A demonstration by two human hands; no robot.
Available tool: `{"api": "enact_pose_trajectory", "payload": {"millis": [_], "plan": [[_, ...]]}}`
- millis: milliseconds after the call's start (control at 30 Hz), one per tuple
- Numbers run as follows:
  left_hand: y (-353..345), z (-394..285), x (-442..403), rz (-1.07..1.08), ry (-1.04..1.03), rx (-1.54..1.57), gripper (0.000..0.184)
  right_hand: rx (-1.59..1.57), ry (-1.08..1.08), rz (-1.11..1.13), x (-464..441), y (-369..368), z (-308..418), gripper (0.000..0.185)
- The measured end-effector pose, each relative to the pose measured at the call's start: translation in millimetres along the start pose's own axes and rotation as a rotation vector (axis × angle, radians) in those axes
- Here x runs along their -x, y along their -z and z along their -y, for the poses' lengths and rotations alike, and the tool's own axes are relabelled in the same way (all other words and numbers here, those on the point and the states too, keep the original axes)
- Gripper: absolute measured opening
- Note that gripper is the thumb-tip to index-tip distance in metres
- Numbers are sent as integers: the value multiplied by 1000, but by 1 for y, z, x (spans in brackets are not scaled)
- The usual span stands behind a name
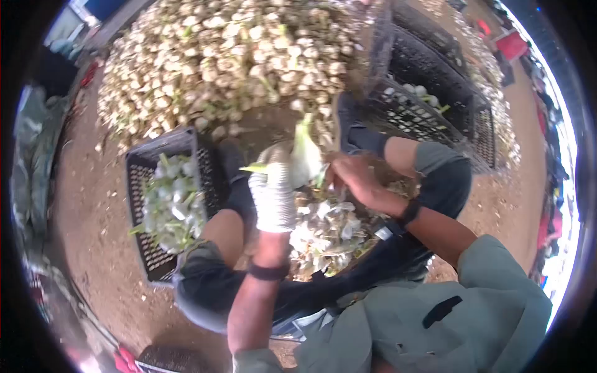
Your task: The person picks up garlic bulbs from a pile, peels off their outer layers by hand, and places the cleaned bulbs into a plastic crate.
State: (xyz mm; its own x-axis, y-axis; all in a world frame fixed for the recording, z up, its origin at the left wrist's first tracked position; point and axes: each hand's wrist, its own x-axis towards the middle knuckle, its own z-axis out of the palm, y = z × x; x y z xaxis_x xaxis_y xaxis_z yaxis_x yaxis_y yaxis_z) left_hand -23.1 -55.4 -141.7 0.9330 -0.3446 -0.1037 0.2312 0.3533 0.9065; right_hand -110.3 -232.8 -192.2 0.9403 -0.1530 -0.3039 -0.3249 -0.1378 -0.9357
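My left hand, in a white ribbed glove, is closed round a pale bulb or stalk with a green tip pointing away from me. A green leaf sticks out on the glove's left side. My right hand is bare and close beside the bulb's right side, with its fingers curled; what they hold is blurred and hidden. Below both hands, between my legs, lies a heap of whitish peelings.
A black crate of pale bulbs with green leaves stands at my left. Ahead spreads a large pile of bulbs. More black crates stand at the front right, one with a few pale bulbs. My bent legs frame the peelings.
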Motion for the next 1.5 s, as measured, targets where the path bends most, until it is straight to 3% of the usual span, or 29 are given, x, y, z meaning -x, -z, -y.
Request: {"api": "enact_pose_trajectory", "payload": {"millis": [33,100,133,167,200,233,300,333,367,400,433,467,533,600,633,667,700,767,800,900,967,1033,1067,1200,1500], "plan": [[4,0,0,19,-95,-110,35,-195,59,1,5,-7,19,49],[-2,-6,3,-29,17,-107,35,-173,171,6,10,-24,55,59],[1,0,1,-1,23,-82,34,-3,271,-39,8,-30,65,54],[6,9,-1,46,-220,-361,33,168,369,-92,6,-35,74,50],[12,18,-2,31,-125,-341,34,57,469,-106,3,-44,86,35],[9,11,-4,18,-33,-319,34,49,481,-100,0,-44,88,35],[0,-3,3,-18,52,-177,41,404,623,-128,-7,-31,90,20],[-1,-1,-1,-13,49,-173,43,555,746,-262,-13,-33,95,13],[1,1,-3,-8,49,-165,45,440,555,-107,-4,-23,110,10],[12,0,-2,93,239,-286,47,459,646,-134,-9,-20,113,10],[10,-12,1,126,363,-194,48,477,735,-161,-13,-18,114,10],[11,-10,1,151,289,-136,48,477,744,-161,-15,-18,115,10],[8,-8,3,178,214,-80,48,155,481,-224,-17,-19,116,10],[-1,-19,9,123,17,62,50,357,344,-276,-38,1,99,14],[3,-29,11,158,37,117,51,468,310,-288,-49,15,87,15],[6,-38,14,198,4,151,52,623,115,-176,-50,26,87,21],[7,-47,16,237,-26,186,53,616,120,-180,-47,26,86,21],[5,-53,14,211,-4,252,57,891,323,-6,-32,19,80,36],[5,-52,11,193,-34,231,56,806,359,78,-30,20,73,48],[6,-49,7,163,-85,178,55,705,346,106,-26,12,82,43],[5,-50,9,139,-9,110,59,520,258,109,-19,4,107,41],[3,-48,8,122,-7,55,57,7,230,74,-13,-1,118,38],[4,-44,7,144,-8,1,55,-36,365,15,-11,-6,112,38],[6,-23,3,186,51,62,56,278,448,40,-10,-8,113,43],[-5,-16,6,173,135,65,69,321,442,-67,-11,-11,101,36]]}}
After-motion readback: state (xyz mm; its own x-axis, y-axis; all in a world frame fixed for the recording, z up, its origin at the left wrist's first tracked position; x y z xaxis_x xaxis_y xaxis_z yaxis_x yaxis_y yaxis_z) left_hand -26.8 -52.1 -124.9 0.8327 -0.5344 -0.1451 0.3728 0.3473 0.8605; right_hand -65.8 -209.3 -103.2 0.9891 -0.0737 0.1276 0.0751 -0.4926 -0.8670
